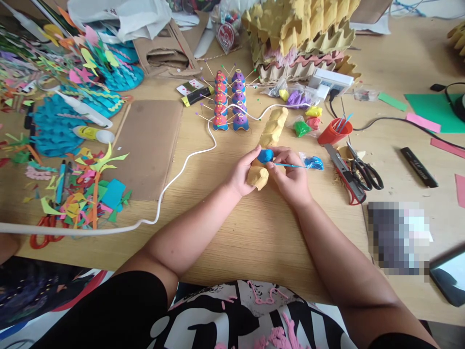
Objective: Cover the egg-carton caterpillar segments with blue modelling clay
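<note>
A yellow egg-carton strip runs between my hands, a bare bump at its near end. Blue clay covers one bump. My left hand is closed around the strip's left side, with its thumb near the clay. In my right hand a thin blue modelling tool is pinched, its tip close to the clay. Just right of that hand lies a small bag of blue clay. Beyond stand two decorated carton strips, one red and blue, one purple and blue, with pins sticking out.
A white cable crosses the table at left, over a cardboard sheet. Paper scraps and orange scissors lie further left. At right are an orange cup, a cutter knife and black scissors. Egg trays are stacked behind.
</note>
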Demonstrator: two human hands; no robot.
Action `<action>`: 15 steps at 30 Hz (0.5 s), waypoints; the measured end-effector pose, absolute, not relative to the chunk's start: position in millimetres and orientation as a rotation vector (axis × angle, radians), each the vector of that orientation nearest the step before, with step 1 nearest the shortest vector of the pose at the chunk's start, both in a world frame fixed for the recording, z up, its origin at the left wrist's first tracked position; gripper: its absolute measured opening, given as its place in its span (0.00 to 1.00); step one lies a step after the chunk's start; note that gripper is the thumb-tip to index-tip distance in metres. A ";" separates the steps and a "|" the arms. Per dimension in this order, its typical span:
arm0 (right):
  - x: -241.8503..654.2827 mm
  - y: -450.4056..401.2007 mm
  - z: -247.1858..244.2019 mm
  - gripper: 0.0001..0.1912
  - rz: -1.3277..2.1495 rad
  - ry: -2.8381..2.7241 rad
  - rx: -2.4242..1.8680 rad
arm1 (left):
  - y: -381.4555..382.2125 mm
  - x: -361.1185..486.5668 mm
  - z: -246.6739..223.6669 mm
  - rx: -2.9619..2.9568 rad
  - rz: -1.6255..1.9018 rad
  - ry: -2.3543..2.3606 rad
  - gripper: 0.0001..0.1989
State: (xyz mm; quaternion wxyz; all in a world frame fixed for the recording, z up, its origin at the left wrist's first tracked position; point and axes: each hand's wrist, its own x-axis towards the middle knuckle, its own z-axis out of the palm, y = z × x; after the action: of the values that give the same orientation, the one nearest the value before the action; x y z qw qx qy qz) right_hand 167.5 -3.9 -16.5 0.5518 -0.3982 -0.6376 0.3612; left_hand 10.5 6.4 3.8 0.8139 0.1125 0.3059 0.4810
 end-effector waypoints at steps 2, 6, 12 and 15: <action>167.8 -4.3 -16.0 0.20 0.911 -1.471 -0.921 | 5.6 10.8 6.8 0.238 1.021 0.639 0.14; 167.6 -3.8 -16.8 0.21 0.941 -1.446 -0.915 | 4.5 11.1 12.6 0.216 1.007 0.647 0.15; 165.6 -4.1 -17.2 0.20 0.898 -1.442 -0.934 | 4.8 11.0 14.8 0.188 0.971 0.688 0.16; 164.8 -4.5 -17.0 0.20 0.923 -1.442 -0.899 | 4.8 10.8 15.7 0.192 0.969 0.661 0.18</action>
State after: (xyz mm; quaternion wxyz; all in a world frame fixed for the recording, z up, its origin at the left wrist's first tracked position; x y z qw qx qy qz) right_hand 164.8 -4.5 -17.0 0.5677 -0.3828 -0.6140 0.3927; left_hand 10.8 4.8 15.7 0.8285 0.0907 0.3111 0.4566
